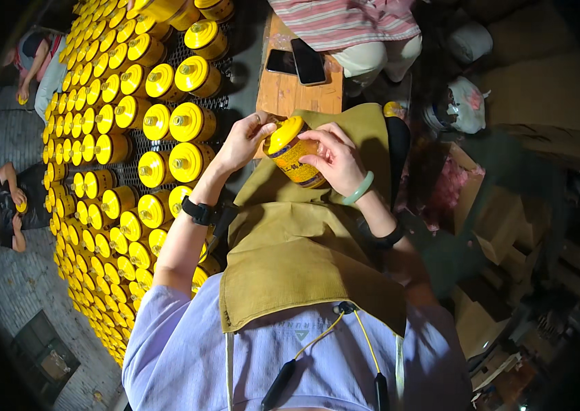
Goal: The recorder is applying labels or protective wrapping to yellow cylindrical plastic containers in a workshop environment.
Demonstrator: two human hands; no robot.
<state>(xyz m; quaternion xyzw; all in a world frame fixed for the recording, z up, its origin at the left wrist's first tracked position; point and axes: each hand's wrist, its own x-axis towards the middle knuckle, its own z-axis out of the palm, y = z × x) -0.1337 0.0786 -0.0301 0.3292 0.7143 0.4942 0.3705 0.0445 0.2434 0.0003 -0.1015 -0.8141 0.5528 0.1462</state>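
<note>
A yellow canister (pixel 295 166) with dark printing is held tilted over my lap, its yellow lid (pixel 288 135) facing up and to the left. My right hand (pixel 339 156) grips the body from the right, thumb and fingers on its side. With thumb and fingers pinched, my left hand (pixel 245 142) holds the lid at its upper left; whatever small part lies between the fingertips is hidden. Beneath both hands spreads my olive-brown apron (pixel 290 240).
Rows of similar yellow canisters (pixel 192 122) with small lid knobs stand on a mesh rack to my left. Ahead, a wooden bench (pixel 303 96) bears two phones (pixel 308 61), beside a seated person in stripes (pixel 355 24). Cardboard boxes (pixel 502 222) lie right; two people work at far left.
</note>
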